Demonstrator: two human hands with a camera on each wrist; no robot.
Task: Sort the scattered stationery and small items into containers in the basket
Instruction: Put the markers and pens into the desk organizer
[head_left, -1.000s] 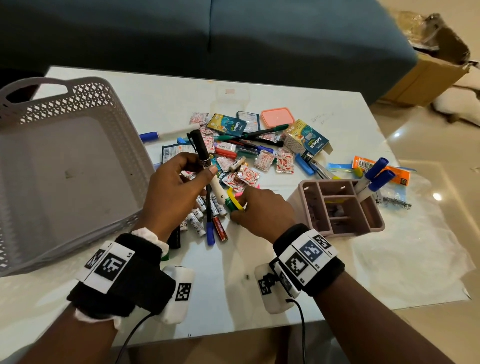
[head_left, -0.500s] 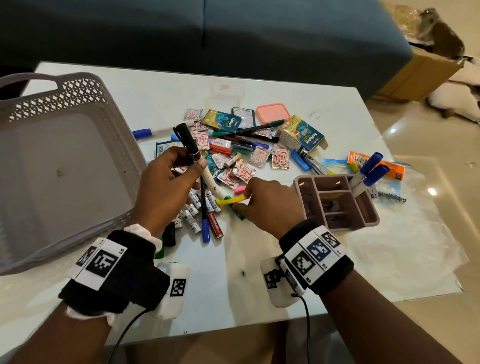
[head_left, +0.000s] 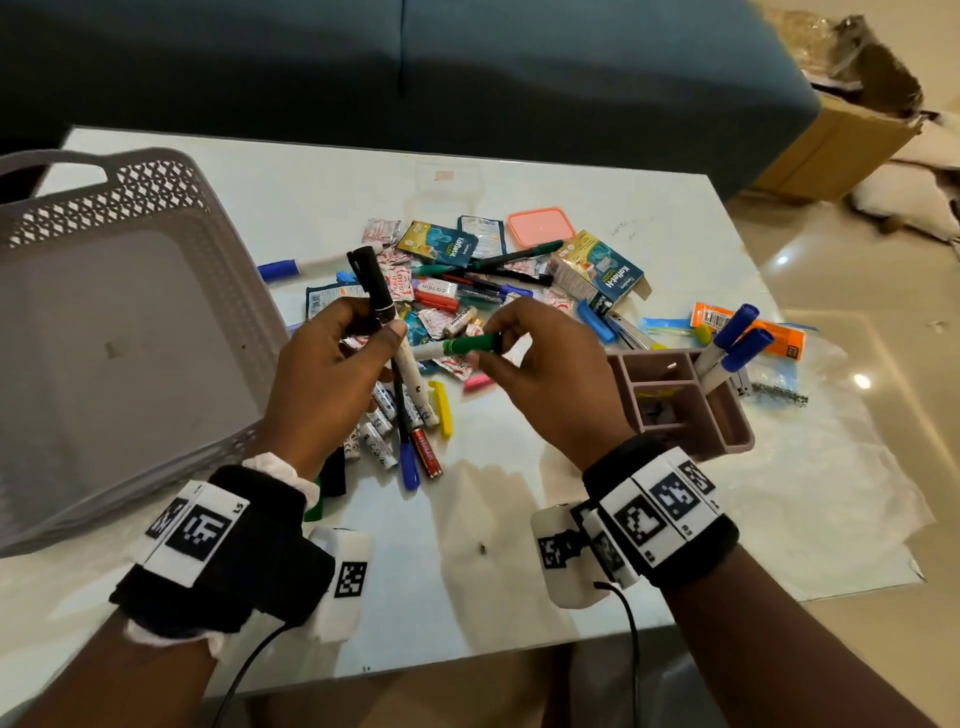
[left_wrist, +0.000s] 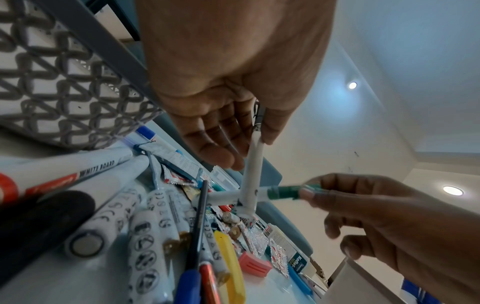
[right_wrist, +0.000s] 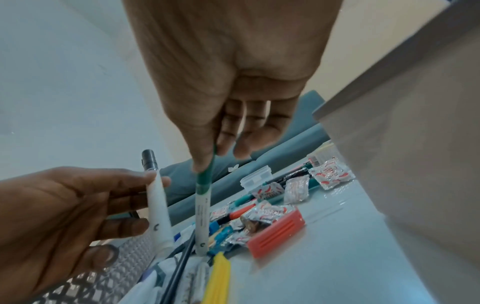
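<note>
My left hand (head_left: 374, 332) grips a white marker with a black cap (head_left: 371, 283), held upright above the pile; the left wrist view shows its barrel (left_wrist: 253, 164) between thumb and fingers. My right hand (head_left: 483, 345) pinches a white marker by its green cap (head_left: 470, 344), lying level with its tip beside the left marker. The right wrist view shows that green-capped marker (right_wrist: 201, 214) beside the other one (right_wrist: 155, 203). A grey lattice basket (head_left: 130, 208) stands at the left. A pink divided organizer (head_left: 675, 364) at the right holds two blue-capped markers (head_left: 737, 338).
Scattered pens, batteries (head_left: 376, 436), sachets, small boxes (head_left: 597, 275), a yellow clip (head_left: 442, 410) and an orange lid (head_left: 540, 226) lie mid-table under the hands. A clear plastic sheet covers the right side. A blue sofa stands behind and a cardboard box (head_left: 841, 135) far right.
My right hand has risen from the pile with the green-capped marker and brought it up beside the left hand's marker. The yellow clip now lies on the table.
</note>
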